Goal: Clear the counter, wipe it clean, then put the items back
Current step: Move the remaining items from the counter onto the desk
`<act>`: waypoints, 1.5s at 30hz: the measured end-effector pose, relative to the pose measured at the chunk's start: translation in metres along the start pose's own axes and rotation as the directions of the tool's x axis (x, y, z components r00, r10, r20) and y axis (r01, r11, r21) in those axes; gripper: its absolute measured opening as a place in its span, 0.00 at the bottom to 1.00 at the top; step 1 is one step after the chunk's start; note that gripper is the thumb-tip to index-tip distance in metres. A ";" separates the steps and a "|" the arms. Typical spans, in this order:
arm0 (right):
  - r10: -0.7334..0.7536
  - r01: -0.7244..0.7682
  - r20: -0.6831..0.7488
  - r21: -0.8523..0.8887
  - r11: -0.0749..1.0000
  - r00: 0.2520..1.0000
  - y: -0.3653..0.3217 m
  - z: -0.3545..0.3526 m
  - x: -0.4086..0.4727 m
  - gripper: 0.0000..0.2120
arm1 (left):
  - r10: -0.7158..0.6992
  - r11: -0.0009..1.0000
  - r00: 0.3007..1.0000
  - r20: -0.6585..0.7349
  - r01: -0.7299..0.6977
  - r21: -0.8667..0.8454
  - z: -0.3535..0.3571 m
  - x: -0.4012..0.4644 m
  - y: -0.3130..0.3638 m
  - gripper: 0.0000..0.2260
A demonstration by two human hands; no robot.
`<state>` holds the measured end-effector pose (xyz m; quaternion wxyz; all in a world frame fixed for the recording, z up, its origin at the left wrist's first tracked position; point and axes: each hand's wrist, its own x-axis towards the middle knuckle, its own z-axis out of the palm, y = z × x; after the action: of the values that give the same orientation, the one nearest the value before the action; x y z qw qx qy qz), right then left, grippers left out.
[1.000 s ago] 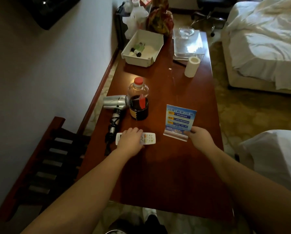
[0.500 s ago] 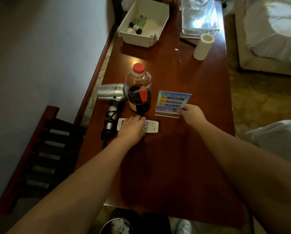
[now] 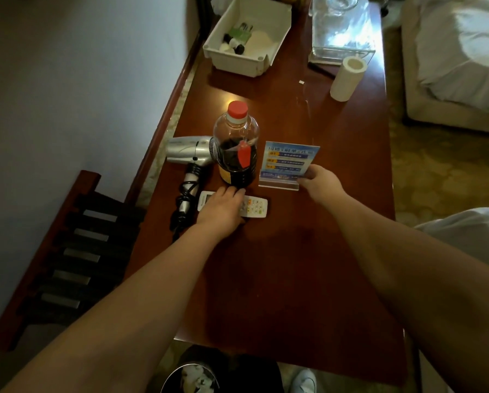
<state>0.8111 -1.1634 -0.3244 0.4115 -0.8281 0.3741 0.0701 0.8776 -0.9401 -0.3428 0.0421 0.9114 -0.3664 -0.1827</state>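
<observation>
Since the earlier frame both hands had slid their items farther up the surface (image 3: 294, 279), in toward the soy bottle (image 3: 236, 146): the card stand (image 3: 287, 165), which sat well to the near right of the bottle, now stood just beside it on the right, and the remote (image 3: 254, 207) had closed up to the bottle's near side.

Left hand (image 3: 220, 209) lay flat over the remote's middle, fingers fairly straight and pressing down, fingertips right at the bottle's base; no curl round the remote that I could see, so a push grip, not a pick-up. Remote's long axis ran left–right, crosswise to the forearm, its button end poking out toward the stand and its other end toward the hair dryer (image 3: 191, 151), which lay just left of the bottle w/ its cord (image 3: 185, 205) bunched beside the hand.

Right hand (image 3: 321, 182) pinched the stand's near-right corner, thumb & fingers closed on the card edge, stand upright on its clear base.

Judgement: items were being bunched round the bottle, approx. early in the task; wiping not started. Remote had nowhere left to slide fwd, as the bottle blocked it. Left hand was nearest bottle and dryer; next lift would likely need fingers curled under the remote's long edges.
</observation>
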 end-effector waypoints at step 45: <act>-0.464 0.898 0.793 -0.224 0.379 0.394 0.048 0.092 -0.497 0.19 | -0.975 0.148 0.222 -0.017 0.590 -0.794 0.100 -0.668 0.147 0.17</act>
<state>0.4436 -0.8346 -0.2041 0.1894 -0.9150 -0.2394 0.2638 0.3014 -0.5849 -0.2028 0.3424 0.8818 0.3238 -0.0198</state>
